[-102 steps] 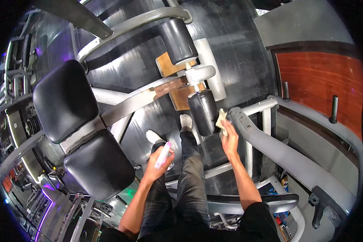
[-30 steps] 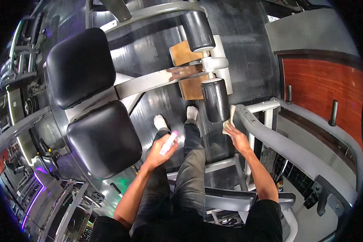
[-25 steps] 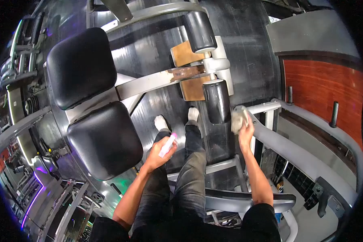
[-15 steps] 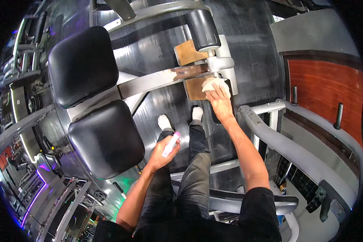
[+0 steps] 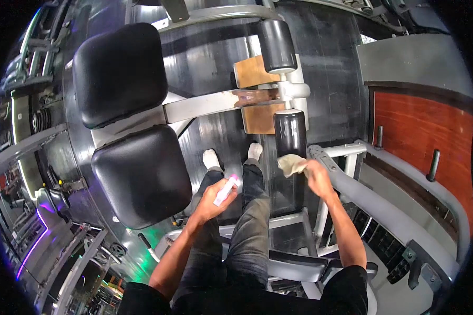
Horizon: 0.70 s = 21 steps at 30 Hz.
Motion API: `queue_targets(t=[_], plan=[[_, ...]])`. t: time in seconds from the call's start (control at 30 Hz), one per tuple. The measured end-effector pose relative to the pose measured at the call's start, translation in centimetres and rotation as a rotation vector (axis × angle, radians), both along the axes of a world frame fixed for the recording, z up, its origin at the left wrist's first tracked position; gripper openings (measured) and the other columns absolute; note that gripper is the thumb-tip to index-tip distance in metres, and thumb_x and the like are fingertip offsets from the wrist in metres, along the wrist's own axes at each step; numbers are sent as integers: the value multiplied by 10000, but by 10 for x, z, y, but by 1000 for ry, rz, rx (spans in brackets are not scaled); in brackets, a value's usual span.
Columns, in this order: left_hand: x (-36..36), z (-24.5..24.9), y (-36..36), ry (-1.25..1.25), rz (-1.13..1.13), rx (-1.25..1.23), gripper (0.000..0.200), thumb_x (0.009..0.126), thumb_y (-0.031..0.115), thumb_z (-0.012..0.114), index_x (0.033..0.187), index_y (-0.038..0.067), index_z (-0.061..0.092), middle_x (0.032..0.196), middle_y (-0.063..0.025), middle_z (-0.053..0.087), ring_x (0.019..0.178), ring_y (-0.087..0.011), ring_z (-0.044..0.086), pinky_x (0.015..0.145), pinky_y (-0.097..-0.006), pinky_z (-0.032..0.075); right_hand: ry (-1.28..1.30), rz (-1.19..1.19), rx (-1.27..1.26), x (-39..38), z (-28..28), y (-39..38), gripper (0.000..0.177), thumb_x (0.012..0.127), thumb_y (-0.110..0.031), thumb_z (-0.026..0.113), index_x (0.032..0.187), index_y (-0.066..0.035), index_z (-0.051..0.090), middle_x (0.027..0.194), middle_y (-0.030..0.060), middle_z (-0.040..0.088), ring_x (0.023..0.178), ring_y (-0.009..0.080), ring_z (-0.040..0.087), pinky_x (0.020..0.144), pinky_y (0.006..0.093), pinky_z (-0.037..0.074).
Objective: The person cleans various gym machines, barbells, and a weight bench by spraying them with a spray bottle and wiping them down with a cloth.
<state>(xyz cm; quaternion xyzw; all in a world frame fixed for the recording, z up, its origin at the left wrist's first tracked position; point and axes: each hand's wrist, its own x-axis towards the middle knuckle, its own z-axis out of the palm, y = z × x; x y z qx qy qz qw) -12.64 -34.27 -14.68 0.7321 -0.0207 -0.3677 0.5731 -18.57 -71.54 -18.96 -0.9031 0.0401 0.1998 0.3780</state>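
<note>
My right hand (image 5: 318,178) is closed on one edge of a pale cloth (image 5: 291,165). The cloth hangs at the near end of a shiny black foam roller (image 5: 289,134), overlapping its tip in this view. A second black roller (image 5: 276,46) sits farther along the same axle, on the grey frame arm (image 5: 205,106). In my left hand (image 5: 215,198), in front of my legs, is a slim white bottle (image 5: 225,191) with a pink top, the fingers wrapped round it.
Two black padded seats (image 5: 142,173) stand on the left. Brown foot plates (image 5: 259,119) lie under the rollers. A thick grey rail (image 5: 383,202) runs along the right, and a black bench pad (image 5: 295,266) is near my legs. My white-socked feet (image 5: 255,151) stand on the dark floor.
My right hand has moved toward me with the cloth, from the roller's upper part to its near end, uncovering the roller. The left hand keeps hold of the bottle. The view has shifted slightly.
</note>
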Motion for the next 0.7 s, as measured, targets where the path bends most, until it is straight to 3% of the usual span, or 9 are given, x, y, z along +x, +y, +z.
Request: queue_targets(t=[0.03, 0.07, 0.13, 0.2, 0.3, 0.43, 0.53, 0.63, 0.7], plan=[[1, 3, 1, 3, 10, 1, 151, 876, 130, 674, 1003, 73, 615, 768, 18, 575, 694, -67, 521, 617, -252, 437, -51, -302, 113, 20, 17, 10, 223, 884, -45, 503, 1089, -22, 588, 1055, 169, 663, 1017, 294, 648, 868, 378, 492], [4, 7, 2, 58, 1, 30, 150, 877, 128, 673, 1003, 73, 614, 767, 17, 571, 697, -67, 519, 619, -250, 436, -24, -505, 148, 37, 23, 14, 207, 946, -77, 471, 1120, -19, 568, 965, 151, 662, 936, 210, 636, 824, 339, 479], [6, 10, 4, 108, -4, 62, 149, 877, 126, 673, 1003, 72, 613, 766, 16, 567, 699, -66, 518, 622, -248, 434, -251, -668, 180, 80, 20, 21, 204, 954, -108, 505, 1118, -9, 575, 923, 86, 668, 868, 153, 603, 788, 318, 487], [6, 10, 4, 69, 5, 56, 151, 877, 129, 673, 1001, 67, 610, 762, 13, 559, 701, -70, 517, 625, -252, 434, -285, -697, 265, 123, 17, 37, 254, 914, -143, 618, 1121, 4, 621, 998, 103, 689, 900, 144, 620, 818, 293, 488], [6, 9, 5, 41, 0, 54, 150, 879, 132, 672, 997, 66, 608, 762, 5, 558, 708, -74, 518, 634, -260, 438, -256, -113, -217, 161, 6, 59, 365, 814, -332, 728, 1087, -91, 702, 1016, 91, 616, 894, 317, 628, 797, 412, 504], [5, 6, 4, 86, 6, 65, 149, 882, 135, 671, 993, 60, 605, 778, -3, 564, 719, -80, 517, 646, -267, 443, -338, 530, -878, 132, -69, 78, 454, 826, -201, 589, 1271, -110, 589, 1197, 44, 539, 1098, 217, 522, 854, 412, 410], [-2, 3, 4, 70, 38, 59, 152, 882, 135, 671, 995, 58, 604, 793, -9, 576, 736, -84, 526, 669, -272, 453, -257, 548, -1050, 113, -71, 86, 432, 835, -206, 581, 1254, -105, 602, 1250, 54, 509, 1112, 232, 513, 860, 412, 412], [0, -4, 1, 100, 24, 55, 152, 883, 136, 670, 996, 57, 604, 803, -14, 593, 749, -88, 542, 686, -273, 461, -244, 601, -917, 75, -78, 77, 411, 802, -185, 608, 1200, -86, 606, 1208, 39, 543, 1108, 232, 524, 871, 400, 444], [-1, -5, 1, 43, 16, 81, 185, 865, 162, 676, 1010, 58, 628, 849, -108, 677, 789, -192, 670, 731, -331, 515, -251, 672, -809, 49, -71, 70, 334, 808, -192, 602, 1120, -85, 659, 1166, 27, 578, 1120, 218, 529, 886, 398, 440]])
